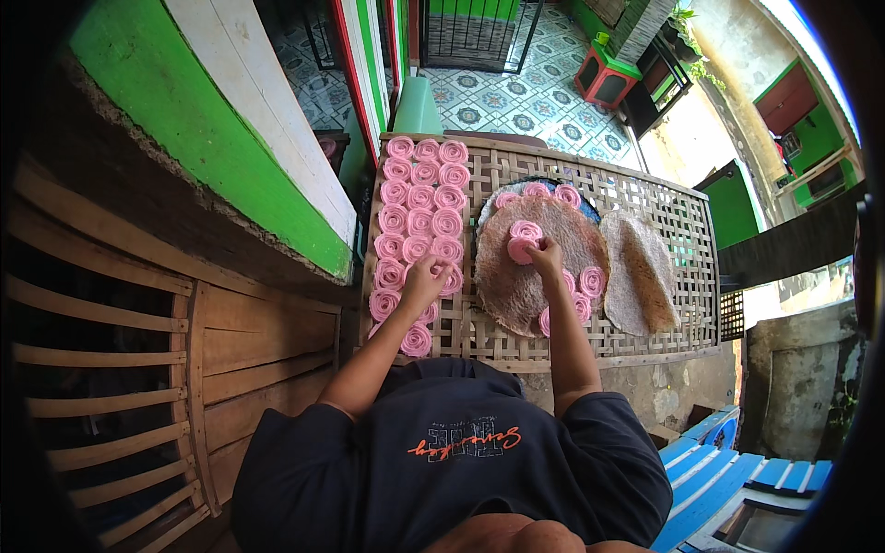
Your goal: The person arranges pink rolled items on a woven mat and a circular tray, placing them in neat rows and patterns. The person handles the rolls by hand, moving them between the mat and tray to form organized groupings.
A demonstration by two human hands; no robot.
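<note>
Pink coiled rosettes (422, 197), which look like raw crackers, lie in close rows along the left side of a woven bamboo rack (484, 166). Over the near part of these rows is my left hand (427, 278), its fingertips drawn together beside a rosette; whether they grip one cannot be made out. My right hand (546, 256) pinches the edge of a pink rosette (521, 250) above a round, brownish fibrous mat (511, 297). Just beyond it, another rosette (526, 229) rests on the mat. More rosettes (592, 281) lie at the mat's right edge, some partly behind my right forearm.
A second fibrous mat (639, 276), creased, lies on the rack to the right. Several rosettes (536, 189) show past the round mat's far edge. A green plastic chair (417, 104) stands behind the rack, a slatted wooden panel (104, 345) at left, a blue slatted bench (726, 477) at lower right.
</note>
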